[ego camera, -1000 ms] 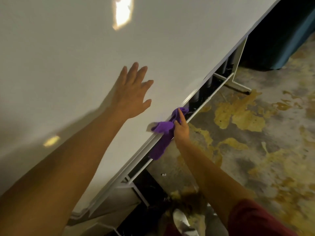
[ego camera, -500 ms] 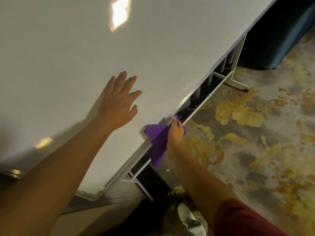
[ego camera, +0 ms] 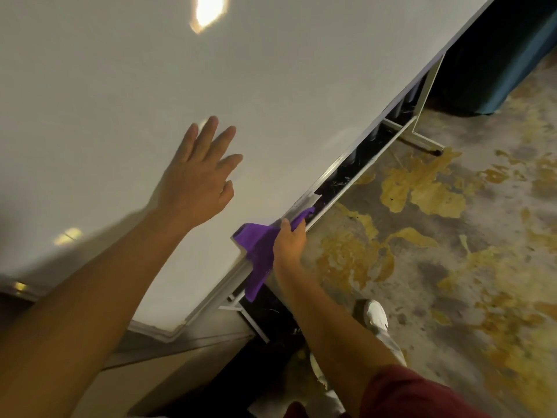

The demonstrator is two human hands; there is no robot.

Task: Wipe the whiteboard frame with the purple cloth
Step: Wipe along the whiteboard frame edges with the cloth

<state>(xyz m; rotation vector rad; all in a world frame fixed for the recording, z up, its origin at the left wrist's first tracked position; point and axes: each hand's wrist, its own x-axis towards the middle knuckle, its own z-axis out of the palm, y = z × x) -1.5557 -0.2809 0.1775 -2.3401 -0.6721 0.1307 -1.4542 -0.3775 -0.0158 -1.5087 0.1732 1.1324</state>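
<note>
Stained concrete floor (ego camera: 452,267), mottled grey and yellow, fills the right side below a large tilted whiteboard (ego camera: 271,86). Fingers (ego camera: 284,226) of the right hand (ego camera: 289,242) are curled closed around a bunched purple cloth (ego camera: 259,251), pinching it against the pale metal frame (ego camera: 301,206) that runs along the board's lower edge. One end of the cloth pokes out past the fingertips along the frame; the other end spreads over the board's edge and hangs down beside the wrist. The right forearm leads back to a dark red sleeve (ego camera: 416,393) at the bottom edge.

Fingers (ego camera: 211,134) of the left hand (ego camera: 196,176) are spread wide and hold nothing; whether the palm presses flat on the white surface or only hovers close to it cannot be told. The left forearm crosses the lower left corner.

Below the frame a thin white rail (ego camera: 361,173) of the stand runs parallel to it, with a dark gap between them. A white shoe (ego camera: 375,318) stands on the floor near the right forearm. A dark blue drape (ego camera: 497,70) hangs at upper right, behind the board's far end. A bright light reflection (ego camera: 209,10) shows on the board near the top.
</note>
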